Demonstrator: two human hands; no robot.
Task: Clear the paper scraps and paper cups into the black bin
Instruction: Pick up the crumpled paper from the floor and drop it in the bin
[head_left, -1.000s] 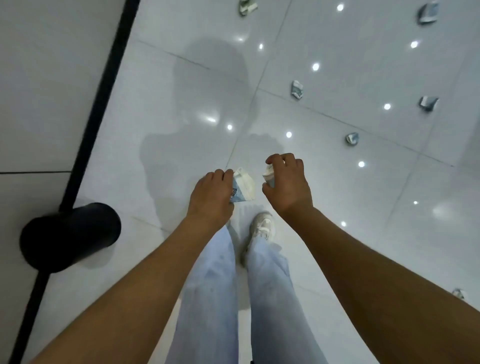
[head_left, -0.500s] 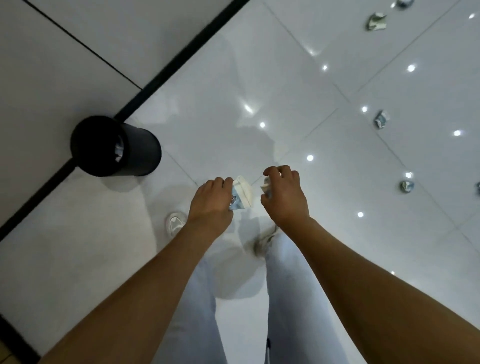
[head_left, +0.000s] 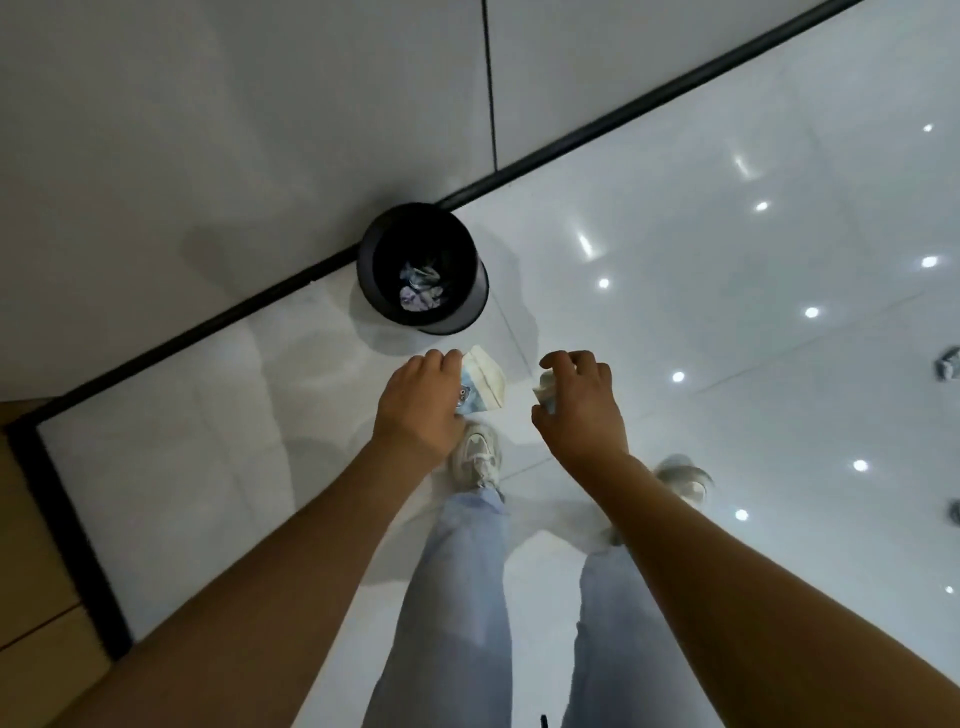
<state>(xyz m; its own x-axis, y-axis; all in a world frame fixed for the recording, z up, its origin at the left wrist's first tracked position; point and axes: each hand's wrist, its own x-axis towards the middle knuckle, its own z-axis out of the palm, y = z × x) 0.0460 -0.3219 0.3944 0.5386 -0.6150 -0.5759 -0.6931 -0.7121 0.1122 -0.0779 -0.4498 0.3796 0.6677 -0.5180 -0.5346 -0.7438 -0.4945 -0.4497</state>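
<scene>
My left hand (head_left: 423, 402) grips a crushed white and blue paper cup (head_left: 483, 382) that sticks out past the fingers. My right hand (head_left: 582, 402) is curled round a small crumpled paper scrap (head_left: 544, 389), mostly hidden by the fingers. Both hands are held out in front of me, just short of the black bin (head_left: 470, 301). The bin stands upright against the black skirting, and crumpled paper scraps (head_left: 421, 291) lie at its bottom.
I stand on glossy white floor tiles, with my shoes (head_left: 475, 457) below the hands. A grey wall (head_left: 208, 130) rises behind the bin. More paper scraps (head_left: 948, 364) lie at the right edge. Wooden flooring (head_left: 31, 545) shows at the left.
The view has swung towards the bin, which now sits straight ahead and close, its inside showing. Both hands keep hold of their cup and scrap.
</scene>
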